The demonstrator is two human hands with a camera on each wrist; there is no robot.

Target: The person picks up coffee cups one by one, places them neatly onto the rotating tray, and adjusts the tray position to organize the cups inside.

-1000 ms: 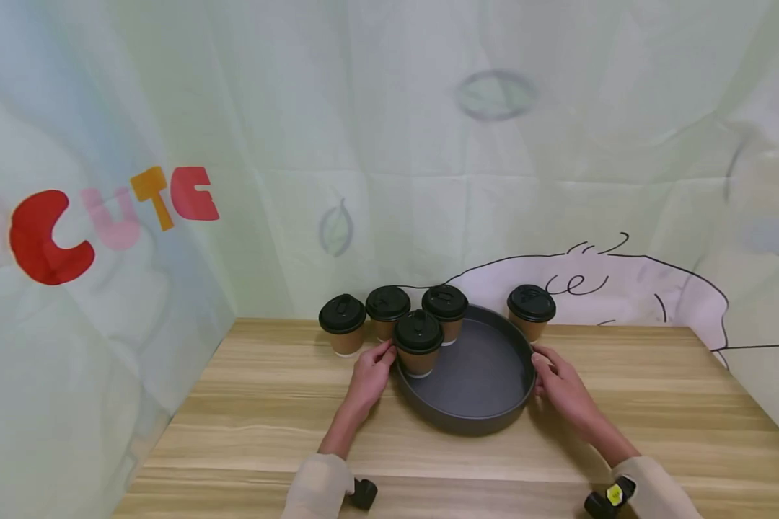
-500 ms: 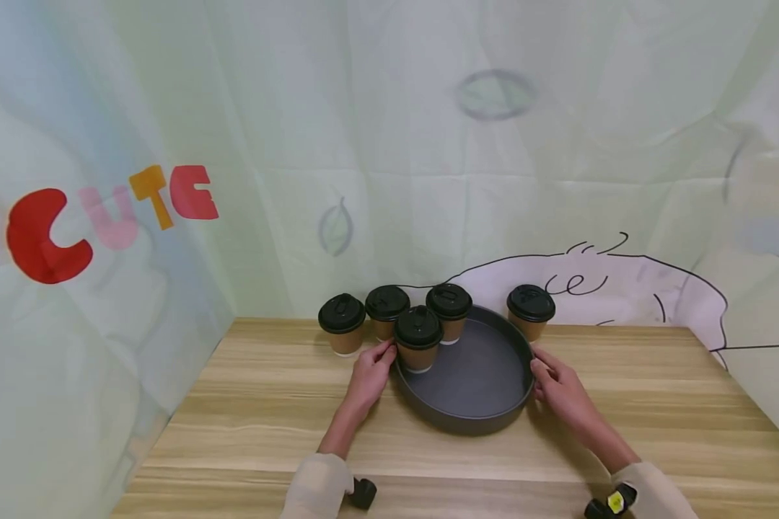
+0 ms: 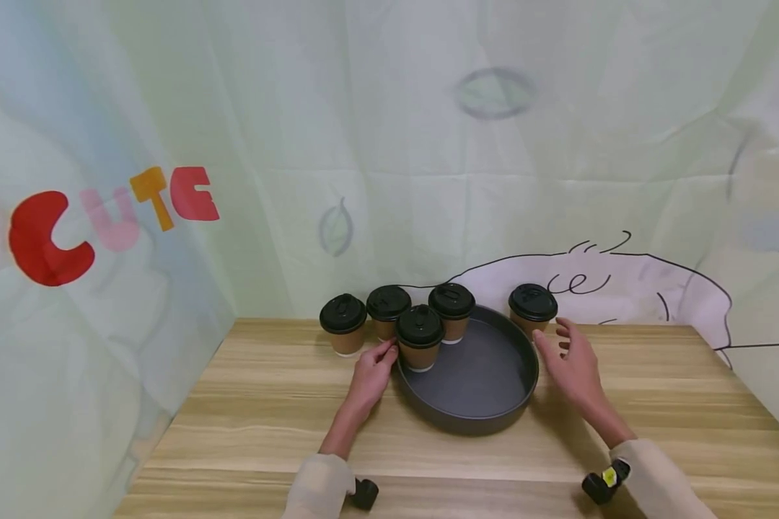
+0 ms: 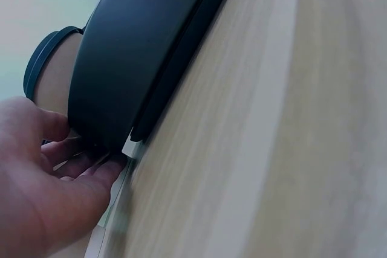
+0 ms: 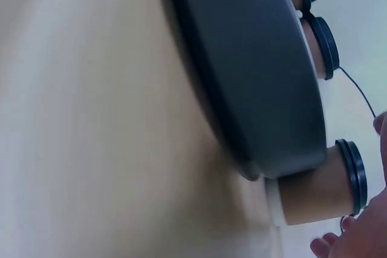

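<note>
A dark round pan (image 3: 467,424) lies on the table. My left hand (image 3: 371,375) grips its left rim; in the left wrist view the fingers (image 4: 107,170) curl at the pan's outer wall, thumb near the rim. Two lidded paper coffee cups stand upright in the pan: a front cup (image 3: 419,353) beside my left fingertips and a back cup (image 3: 453,328). My right hand (image 3: 574,364) is off the pan, fingers apart and holding nothing, close to another coffee cup (image 3: 531,323) behind the pan's right rim. The right wrist view shows this cup (image 5: 317,194) next to the pan wall.
Two more coffee cups with black lids stand left of the pan: an outer cup (image 3: 345,339) and an inner cup (image 3: 388,306) behind it, partly hidden. A printed curtain (image 3: 389,144) hangs right behind the wooden table (image 3: 260,404).
My right hand has let go of the pan's right rim and moved up toward the right cup, fingers spreading. The back cup in the pan has shifted slightly right. The left hand stays put.
</note>
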